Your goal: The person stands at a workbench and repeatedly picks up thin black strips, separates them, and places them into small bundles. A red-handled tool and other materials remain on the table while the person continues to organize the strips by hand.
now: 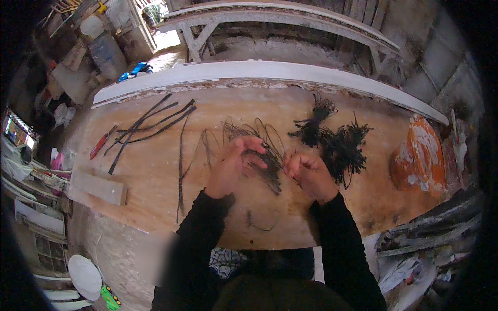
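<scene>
Both hands grip one bundle of thin dark wires (267, 158) above the wooden table (155, 171): left hand (233, 166) steadies its loops, right hand (306, 173) pinches an end, seemingly to separate strands. Right of the bundle lies a black tangled pile (340, 145).

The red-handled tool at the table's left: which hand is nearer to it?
Left. The left hand sits mid-table, right of the red-handled tool, gripping the bundle of thin dark wires. The right hand lies farther right, beyond that bundle.
</scene>
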A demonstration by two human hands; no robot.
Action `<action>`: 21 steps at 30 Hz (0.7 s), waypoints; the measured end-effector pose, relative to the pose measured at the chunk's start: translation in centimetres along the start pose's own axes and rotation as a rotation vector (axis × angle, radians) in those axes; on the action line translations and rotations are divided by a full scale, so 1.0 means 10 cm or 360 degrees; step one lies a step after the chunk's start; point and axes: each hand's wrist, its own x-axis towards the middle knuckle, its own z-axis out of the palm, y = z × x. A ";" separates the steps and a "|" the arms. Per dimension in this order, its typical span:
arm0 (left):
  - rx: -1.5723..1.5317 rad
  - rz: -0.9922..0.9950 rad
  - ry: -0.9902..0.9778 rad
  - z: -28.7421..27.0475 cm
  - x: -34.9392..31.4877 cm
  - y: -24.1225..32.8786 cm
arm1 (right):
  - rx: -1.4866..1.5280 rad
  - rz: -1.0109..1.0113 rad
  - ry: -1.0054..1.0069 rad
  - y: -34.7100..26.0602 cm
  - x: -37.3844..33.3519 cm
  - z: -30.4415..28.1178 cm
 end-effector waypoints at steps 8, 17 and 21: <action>0.0765 -0.0082 -0.0406 -0.08 0.01 -0.11 | -0.0543 0.0234 0.0151 0.00 0.06 -0.06; 0.1052 -0.0014 -0.0471 -0.14 0.04 -0.10 | -0.1434 -0.0061 -0.0725 -0.12 -0.02 0.09; 0.1193 0.0014 -0.0349 -0.21 0.08 -0.13 | -0.1486 0.0417 -0.0904 -0.15 -0.07 0.34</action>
